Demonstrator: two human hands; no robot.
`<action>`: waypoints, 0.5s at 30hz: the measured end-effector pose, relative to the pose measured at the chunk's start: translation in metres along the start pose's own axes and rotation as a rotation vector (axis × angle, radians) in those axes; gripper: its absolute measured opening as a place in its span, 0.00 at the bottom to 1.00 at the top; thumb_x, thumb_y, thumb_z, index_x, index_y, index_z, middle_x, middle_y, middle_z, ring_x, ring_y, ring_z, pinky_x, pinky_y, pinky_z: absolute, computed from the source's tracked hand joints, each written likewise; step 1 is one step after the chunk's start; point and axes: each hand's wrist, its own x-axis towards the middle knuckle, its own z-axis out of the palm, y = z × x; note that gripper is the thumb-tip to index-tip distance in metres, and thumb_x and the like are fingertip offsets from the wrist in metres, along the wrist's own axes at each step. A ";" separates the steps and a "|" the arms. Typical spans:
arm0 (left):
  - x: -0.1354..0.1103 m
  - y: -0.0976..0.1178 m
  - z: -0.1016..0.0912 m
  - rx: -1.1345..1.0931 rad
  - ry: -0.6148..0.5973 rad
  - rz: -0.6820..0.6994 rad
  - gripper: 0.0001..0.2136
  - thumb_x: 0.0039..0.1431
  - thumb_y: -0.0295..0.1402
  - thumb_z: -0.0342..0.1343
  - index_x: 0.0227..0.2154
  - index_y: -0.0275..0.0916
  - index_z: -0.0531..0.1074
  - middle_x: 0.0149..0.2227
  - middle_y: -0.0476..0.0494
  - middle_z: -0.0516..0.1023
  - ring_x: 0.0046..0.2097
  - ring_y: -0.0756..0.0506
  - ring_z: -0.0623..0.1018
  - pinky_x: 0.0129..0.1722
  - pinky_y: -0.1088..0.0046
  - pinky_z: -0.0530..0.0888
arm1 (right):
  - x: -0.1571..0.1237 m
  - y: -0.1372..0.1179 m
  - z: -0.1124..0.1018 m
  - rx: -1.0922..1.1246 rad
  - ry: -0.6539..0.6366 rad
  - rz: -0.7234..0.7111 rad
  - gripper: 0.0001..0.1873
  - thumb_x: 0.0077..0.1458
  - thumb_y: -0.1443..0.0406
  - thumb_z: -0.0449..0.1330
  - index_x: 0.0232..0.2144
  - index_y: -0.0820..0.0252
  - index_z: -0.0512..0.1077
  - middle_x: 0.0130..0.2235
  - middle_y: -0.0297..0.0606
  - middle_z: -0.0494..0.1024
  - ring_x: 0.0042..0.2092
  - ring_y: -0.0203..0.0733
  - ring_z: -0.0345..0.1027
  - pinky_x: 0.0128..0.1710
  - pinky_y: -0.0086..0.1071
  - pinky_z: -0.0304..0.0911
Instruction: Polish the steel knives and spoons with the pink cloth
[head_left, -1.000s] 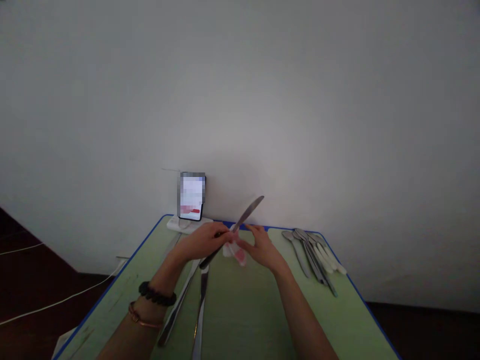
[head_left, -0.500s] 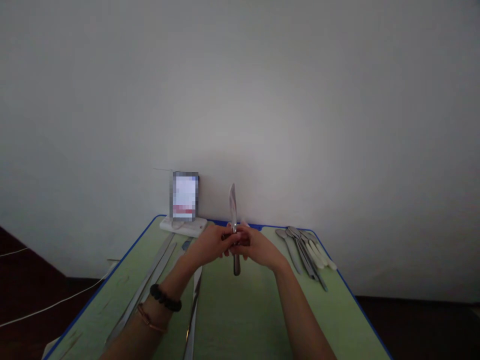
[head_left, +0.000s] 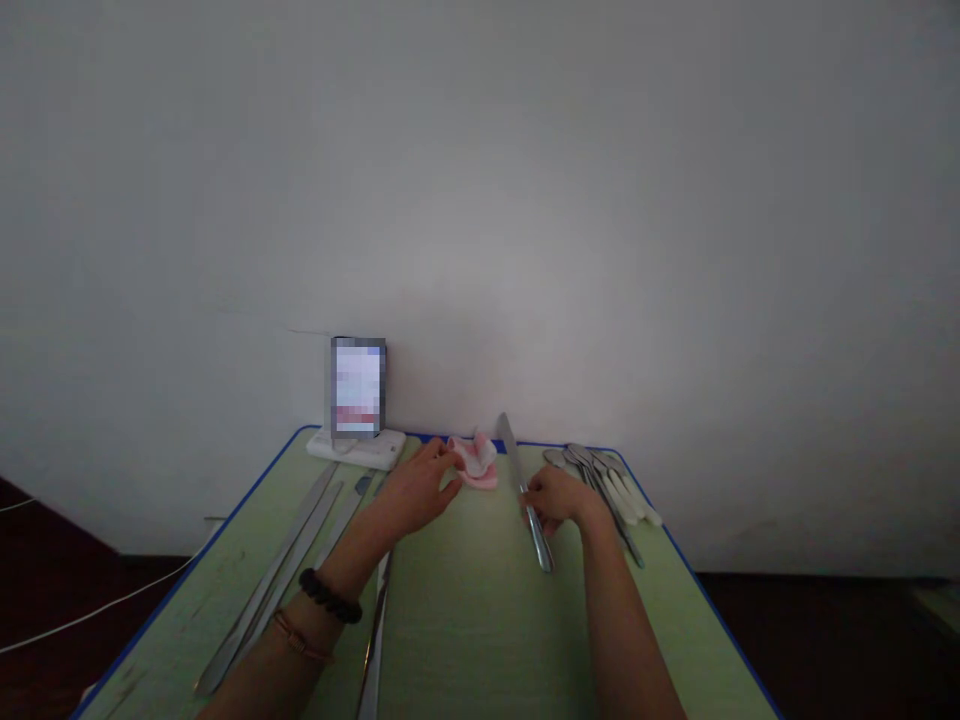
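My right hand (head_left: 555, 497) pinches a silver table knife (head_left: 538, 540) near the top of its handle. The blade points away toward the wall, and I cannot tell whether the knife rests on the table. My left hand (head_left: 424, 487) has its fingers apart beside a crumpled pink and white cloth (head_left: 474, 458) at the table's back edge. Its fingertips are at the cloth's left side; whether they touch it is unclear. Several more knives (head_left: 289, 555) lie on the left of the table, partly hidden under my left forearm.
Several spoons (head_left: 577, 456) and other cutlery, some with white handles (head_left: 632, 497), lie at the back right. A phone (head_left: 358, 388) with a blurred screen stands on a white power strip (head_left: 356, 449) at the back left. The green table (head_left: 480, 630) meets a grey wall (head_left: 480, 200).
My hands have come apart. The knife has moved right and down in my right hand, and the pink cloth, mostly hidden behind my hands before, now shows on the table.
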 end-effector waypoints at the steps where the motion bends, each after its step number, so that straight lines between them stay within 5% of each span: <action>1: -0.001 -0.002 0.002 0.005 -0.020 0.007 0.13 0.59 0.32 0.50 0.45 0.38 0.71 0.50 0.38 0.70 0.51 0.41 0.71 0.53 0.63 0.66 | 0.000 0.000 0.001 -0.007 -0.005 0.020 0.15 0.52 0.72 0.54 0.15 0.63 0.66 0.16 0.34 0.70 0.17 0.34 0.66 0.21 0.27 0.66; 15: -0.005 -0.016 0.013 0.008 -0.181 0.062 0.27 0.56 0.32 0.53 0.60 0.38 0.58 0.64 0.38 0.56 0.64 0.40 0.56 0.62 0.60 0.57 | -0.004 0.014 -0.007 -0.049 0.076 0.136 0.13 0.51 0.71 0.57 0.16 0.64 0.68 0.20 0.39 0.74 0.21 0.36 0.69 0.24 0.29 0.68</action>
